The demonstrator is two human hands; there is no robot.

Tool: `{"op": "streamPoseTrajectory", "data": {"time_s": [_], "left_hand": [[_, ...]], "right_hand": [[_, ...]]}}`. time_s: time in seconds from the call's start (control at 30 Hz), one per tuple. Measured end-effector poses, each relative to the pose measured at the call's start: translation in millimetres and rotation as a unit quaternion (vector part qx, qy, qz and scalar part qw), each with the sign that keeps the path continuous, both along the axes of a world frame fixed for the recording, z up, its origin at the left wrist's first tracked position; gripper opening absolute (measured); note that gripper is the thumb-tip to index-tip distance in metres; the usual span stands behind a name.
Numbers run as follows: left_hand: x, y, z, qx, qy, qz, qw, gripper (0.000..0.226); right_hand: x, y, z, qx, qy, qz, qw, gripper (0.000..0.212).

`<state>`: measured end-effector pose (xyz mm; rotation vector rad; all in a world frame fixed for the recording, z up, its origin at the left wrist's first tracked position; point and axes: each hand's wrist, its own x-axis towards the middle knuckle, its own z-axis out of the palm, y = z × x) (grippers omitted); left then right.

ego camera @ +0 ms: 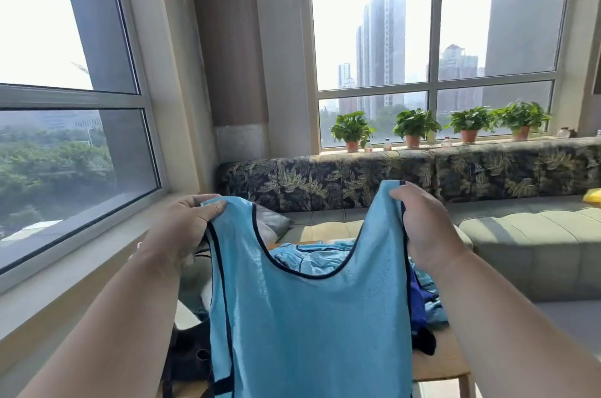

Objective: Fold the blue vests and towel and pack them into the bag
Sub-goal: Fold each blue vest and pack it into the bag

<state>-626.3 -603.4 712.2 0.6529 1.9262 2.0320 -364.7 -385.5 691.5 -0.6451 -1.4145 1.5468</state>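
A light blue mesh vest (309, 326) with dark trim hangs upright in front of me, held up by its two shoulder straps. My left hand (185, 225) grips the left strap and my right hand (422, 225) grips the right strap. Behind the vest lies a heap of more blue cloth (312, 258) on a low wooden table (442, 365), with a darker blue piece (418, 303) at its right. A dark bag-like thing (188, 355) sits low on the left, mostly hidden by the vest.
A grey-green sofa (527, 235) with a leaf-patterned back runs along the far wall, with a grey cushion (270, 228) at its left end. Potted plants (413, 127) and small bottles stand on the window sill. A window ledge (81, 267) runs along my left.
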Motion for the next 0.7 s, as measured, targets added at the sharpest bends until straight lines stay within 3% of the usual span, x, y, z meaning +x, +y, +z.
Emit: {"op": "streamPoseTrajectory", "data": {"time_s": [0.1,0.33,0.53,0.7], "left_hand": [[17.5,7.3,-13.2,0.005,0.005,-0.017,1.0,0.017],[78.7,42.2,-34.1,0.013,0.046,-0.056,0.997,0.025],[91.0,51.2,-56.4,-0.001,0.062,-0.131,0.989,0.035],[95.2,49.7,-66.8,0.02,0.048,-0.14,0.989,0.014]], "right_hand": [[-11.8,-6.7,-18.6,-0.001,-0.02,0.04,0.999,0.018],[-44.2,-49.5,-41.3,0.119,-0.097,0.147,0.977,0.04],[-50.7,-61.4,-49.3,0.037,-0.042,0.158,0.986,0.032],[-49.0,-54.6,-54.8,-0.01,-0.025,0.186,0.982,0.04]]}}
